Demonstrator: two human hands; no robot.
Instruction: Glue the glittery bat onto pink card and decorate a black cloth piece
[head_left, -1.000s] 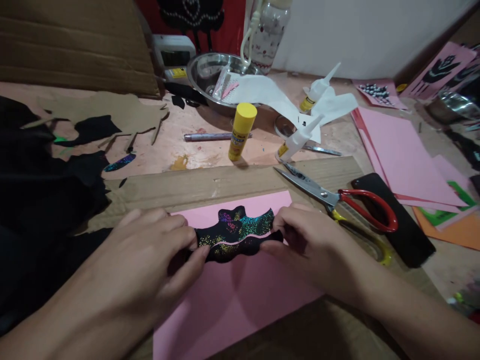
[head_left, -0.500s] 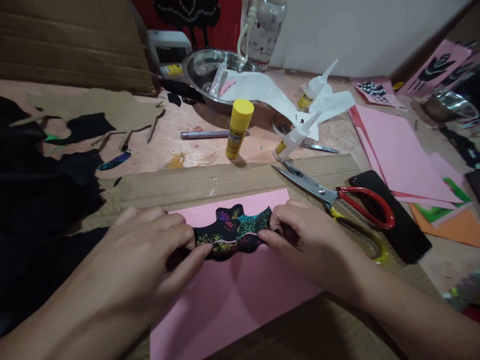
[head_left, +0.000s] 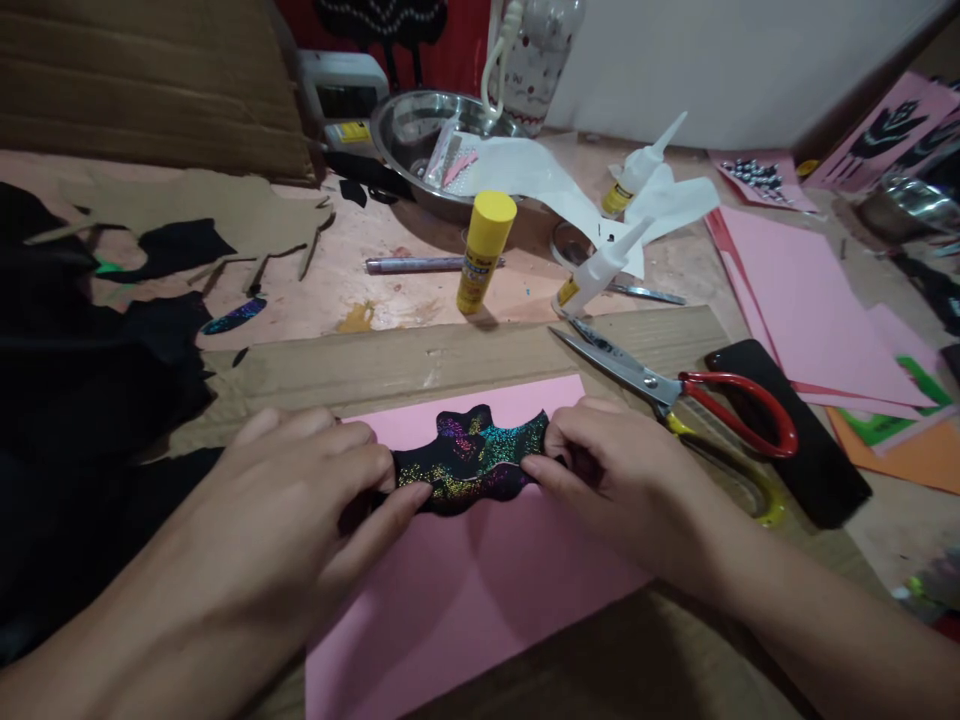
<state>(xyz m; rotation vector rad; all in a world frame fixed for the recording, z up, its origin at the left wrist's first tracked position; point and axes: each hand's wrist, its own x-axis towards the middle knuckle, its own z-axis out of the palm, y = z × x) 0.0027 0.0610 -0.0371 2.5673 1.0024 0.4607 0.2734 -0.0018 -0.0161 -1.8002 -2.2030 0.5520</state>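
Note:
A black glitter cutout (head_left: 472,460) with wavy edges lies over a pink sheet of paper (head_left: 442,610). Thumb and fingers of my left hand (head_left: 300,500) pinch its left end. At the right end, my right hand (head_left: 600,460) grips it the same way, the thumb pressing along the lower strip. A thin pale line runs between the upper part and the lower strip near my right thumb. Both ends of the cutout are partly hidden by my fingers.
Scissors (head_left: 675,390) with red and yellow handles rest by a black phone-like object (head_left: 795,440) on the right. Behind the cardboard (head_left: 375,365) stand a glue stick (head_left: 486,255) and a glue bottle (head_left: 596,270). Black material (head_left: 90,400) is heaped at left; pink sheets (head_left: 825,300) lie right.
The pale gap along the lower strip has narrowed, most plainly near my left thumb. Both hands keep their hold, and the whole view has shifted slightly.

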